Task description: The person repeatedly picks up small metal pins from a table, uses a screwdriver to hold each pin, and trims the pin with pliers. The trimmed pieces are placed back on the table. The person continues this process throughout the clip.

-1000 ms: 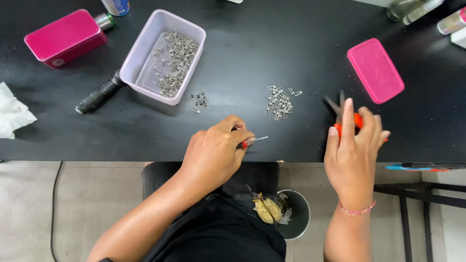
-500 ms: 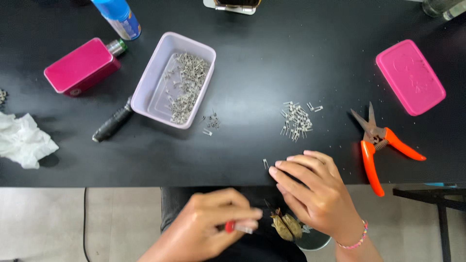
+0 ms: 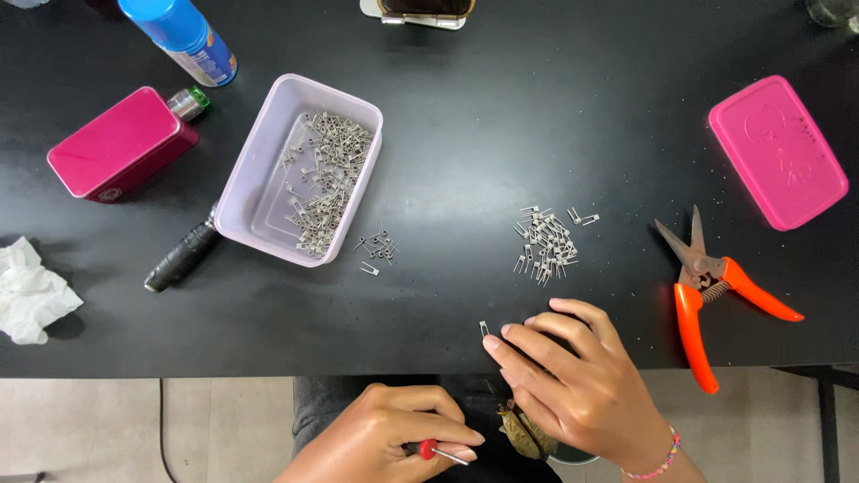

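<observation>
Two bare hands work at the near edge of a black table (image 3: 465, 116), seen from above. The right hand (image 3: 573, 385) lies palm down on the table edge, fingers loosely spread and holding nothing; its fingertips (image 3: 494, 343) sit just beside a single small metal clip (image 3: 484, 328) lying alone on the black surface. A beaded bracelet (image 3: 660, 463) circles that wrist. The left hand (image 3: 394, 438) hangs below the table edge, over the lap, fingers closed around a thin tool with a red handle (image 3: 428, 449) and a slim metal tip pointing right.

Farther up the table, above the right hand, lies a loose heap of small metal clips (image 3: 546, 243). To its left stands a pale lilac plastic tub (image 3: 268, 179) with many more clips piled along its right side, and a few stray clips (image 3: 376, 246) lie just outside its near corner. A black-handled tool (image 3: 182, 257) pokes out from under the tub's left edge. Orange-handled snips (image 3: 707, 291) lie to the right of the right hand, blades open, and a pink lid (image 3: 777, 150) rests above them. On the far left are a magenta box (image 3: 116, 143), a blue spray can (image 3: 183, 36) and a crumpled white tissue (image 3: 31, 293).
</observation>
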